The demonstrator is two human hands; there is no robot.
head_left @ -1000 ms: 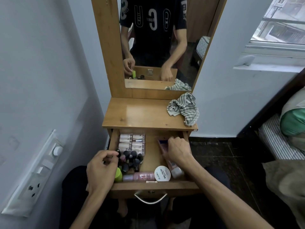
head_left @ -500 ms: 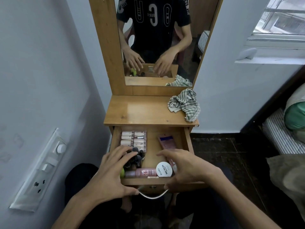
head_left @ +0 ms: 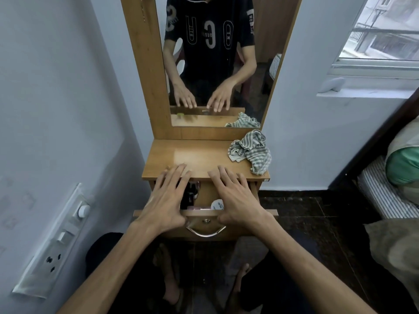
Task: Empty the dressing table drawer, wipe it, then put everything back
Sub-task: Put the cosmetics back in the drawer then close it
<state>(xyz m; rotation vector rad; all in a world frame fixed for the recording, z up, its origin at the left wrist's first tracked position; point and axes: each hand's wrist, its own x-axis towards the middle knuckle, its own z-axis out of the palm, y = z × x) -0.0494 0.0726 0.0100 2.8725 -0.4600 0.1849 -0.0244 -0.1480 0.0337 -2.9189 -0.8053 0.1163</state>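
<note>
The wooden drawer [head_left: 205, 219] of the dressing table is partly open, its metal handle [head_left: 205, 232] facing me. My left hand [head_left: 166, 197] lies over the drawer's left half with fingers straight and spread, thumb against the drawer front. My right hand [head_left: 235, 198] lies the same way over the right half, fingertips near the tabletop edge. Between the hands I see dark nail polish bottles [head_left: 187, 196], a pink tube [head_left: 199, 208] and a white round jar [head_left: 217, 204]. A striped grey cloth [head_left: 251, 151] is crumpled on the tabletop's right side.
The wooden tabletop [head_left: 192, 157] carries a tall mirror [head_left: 215, 64] that reflects both hands. A white wall with a switch panel [head_left: 54, 241] is close on the left. A bed [head_left: 390, 191] and a window sill [head_left: 367, 89] are on the right. My feet are on the dark floor below.
Both hands came out of the drawer's contents and now lie flat over it, thumbs on its front. The drawer has slid further in, hiding most of the items.
</note>
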